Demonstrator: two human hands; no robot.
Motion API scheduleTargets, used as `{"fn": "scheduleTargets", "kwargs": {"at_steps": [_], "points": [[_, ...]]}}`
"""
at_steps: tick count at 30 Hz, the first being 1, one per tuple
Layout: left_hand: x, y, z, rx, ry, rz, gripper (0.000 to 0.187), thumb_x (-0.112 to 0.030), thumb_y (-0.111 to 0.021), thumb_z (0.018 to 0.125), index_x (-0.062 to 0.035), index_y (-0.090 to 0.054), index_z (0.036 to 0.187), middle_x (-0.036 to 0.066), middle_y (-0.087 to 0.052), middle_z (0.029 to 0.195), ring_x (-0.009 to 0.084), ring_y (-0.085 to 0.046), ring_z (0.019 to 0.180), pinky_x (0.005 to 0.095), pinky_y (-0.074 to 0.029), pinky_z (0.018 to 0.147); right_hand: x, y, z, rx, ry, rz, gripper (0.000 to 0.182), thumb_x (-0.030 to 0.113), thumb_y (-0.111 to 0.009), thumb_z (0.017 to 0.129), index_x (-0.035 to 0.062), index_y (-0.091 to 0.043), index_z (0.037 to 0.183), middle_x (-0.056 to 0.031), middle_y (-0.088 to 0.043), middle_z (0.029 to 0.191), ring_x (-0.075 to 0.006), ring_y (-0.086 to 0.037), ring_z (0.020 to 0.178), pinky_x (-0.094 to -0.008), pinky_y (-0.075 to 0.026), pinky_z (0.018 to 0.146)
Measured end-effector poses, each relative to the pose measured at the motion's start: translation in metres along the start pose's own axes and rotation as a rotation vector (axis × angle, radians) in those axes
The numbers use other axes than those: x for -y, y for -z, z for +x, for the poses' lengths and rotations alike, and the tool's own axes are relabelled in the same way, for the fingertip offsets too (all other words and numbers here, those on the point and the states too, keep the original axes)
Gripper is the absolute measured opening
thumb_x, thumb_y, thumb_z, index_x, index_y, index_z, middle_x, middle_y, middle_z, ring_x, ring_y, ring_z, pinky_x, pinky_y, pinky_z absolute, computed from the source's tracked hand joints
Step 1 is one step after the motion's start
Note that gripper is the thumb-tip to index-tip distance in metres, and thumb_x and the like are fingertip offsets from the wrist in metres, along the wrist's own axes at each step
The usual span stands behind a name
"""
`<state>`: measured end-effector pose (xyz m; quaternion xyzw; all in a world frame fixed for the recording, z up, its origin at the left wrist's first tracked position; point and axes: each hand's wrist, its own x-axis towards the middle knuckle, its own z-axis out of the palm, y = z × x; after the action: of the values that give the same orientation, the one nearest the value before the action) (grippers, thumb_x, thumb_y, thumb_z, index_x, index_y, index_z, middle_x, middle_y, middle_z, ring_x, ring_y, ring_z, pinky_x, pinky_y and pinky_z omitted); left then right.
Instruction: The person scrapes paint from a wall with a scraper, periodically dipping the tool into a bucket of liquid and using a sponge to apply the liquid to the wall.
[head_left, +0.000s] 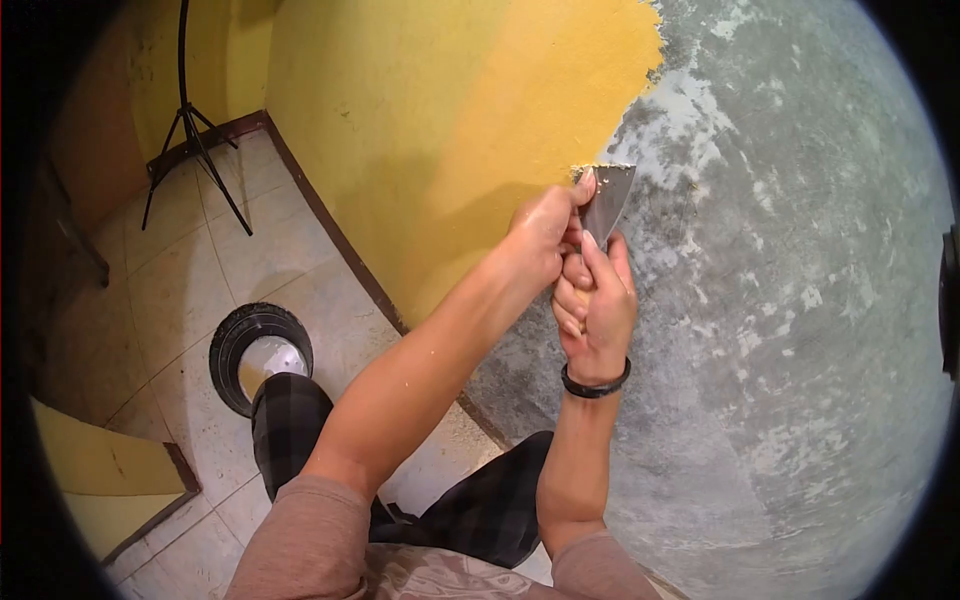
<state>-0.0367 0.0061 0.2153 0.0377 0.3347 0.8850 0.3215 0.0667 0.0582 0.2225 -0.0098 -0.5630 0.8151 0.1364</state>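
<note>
A metal putty knife (611,196) lies with its edge against the wall, where yellow paint (520,110) meets bare grey plaster (780,240). Paint crumbs cling along the blade's top edge. My right hand (600,305), with a black band at the wrist, is wrapped around the handle, which is mostly hidden by the fingers. Higher up and to the left, my left hand (548,225) is closed on the blade's left side, its thumb pressed on the metal near the edge.
On the tiled floor (170,290) at left stands a round black bucket (228,350) with pale contents, close to my leg. Behind it is a black tripod stand (196,140). Paint flakes lie along the dark baseboard (335,240). A low yellow wall corner (110,470) juts in at lower left.
</note>
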Motion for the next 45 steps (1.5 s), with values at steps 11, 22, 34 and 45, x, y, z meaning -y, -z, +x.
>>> {"fn": "scheduleTargets", "kwargs": {"at_steps": [11,22,34,45], "points": [[0.202,0.265,-0.047,-0.309,0.114,-0.137,0.038,-0.050,-0.054,0.091,-0.0137,-0.056,0.083,-0.002,-0.053,0.061,0.0112,-0.043,0.041,0.0234,-0.032,0.036,-0.245,0.081,-0.080,0.068,-0.668,0.232,0.020,0.014,-0.056,0.093,0.0173,-0.045,0.109,0.0040,-0.044,0.066,-0.0028,-0.038,0.043,-0.0167,-0.024,0.033],[0.277,0.402,-0.157,-0.934,0.316,0.044,0.030,-0.039,-0.061,0.088,-0.0120,-0.057,0.075,-0.004,-0.053,0.061,0.0074,-0.042,0.047,0.0220,-0.030,0.039,-0.362,0.094,-0.111,-0.088,-0.803,-0.263,0.035,0.002,-0.056,0.084,0.0048,-0.046,0.118,-0.0048,-0.049,0.076,-0.0142,-0.048,0.048,-0.0273,-0.041,0.040],[0.271,0.398,-0.135,-1.299,0.006,0.344,0.029,-0.030,-0.062,0.084,-0.0038,-0.064,0.072,0.008,-0.065,0.068,0.0195,-0.059,0.057,0.0325,-0.047,0.055,-0.311,-0.018,-0.090,0.442,-0.331,-0.574,0.029,0.008,-0.065,0.084,-0.0003,-0.059,0.111,-0.0054,-0.062,0.078,-0.0088,-0.056,0.056,-0.0234,-0.045,0.041],[0.156,0.342,-0.208,-1.558,-0.172,-0.017,0.026,-0.018,-0.051,0.081,0.0034,-0.066,0.074,0.014,-0.067,0.071,0.0202,-0.065,0.065,0.0314,-0.048,0.052,-0.439,-0.162,-0.032,1.064,-0.143,-1.661,0.028,0.018,-0.059,0.078,0.0019,-0.068,0.099,-0.0230,-0.066,0.103,-0.0319,-0.066,0.097,-0.0400,-0.052,0.085]]}}
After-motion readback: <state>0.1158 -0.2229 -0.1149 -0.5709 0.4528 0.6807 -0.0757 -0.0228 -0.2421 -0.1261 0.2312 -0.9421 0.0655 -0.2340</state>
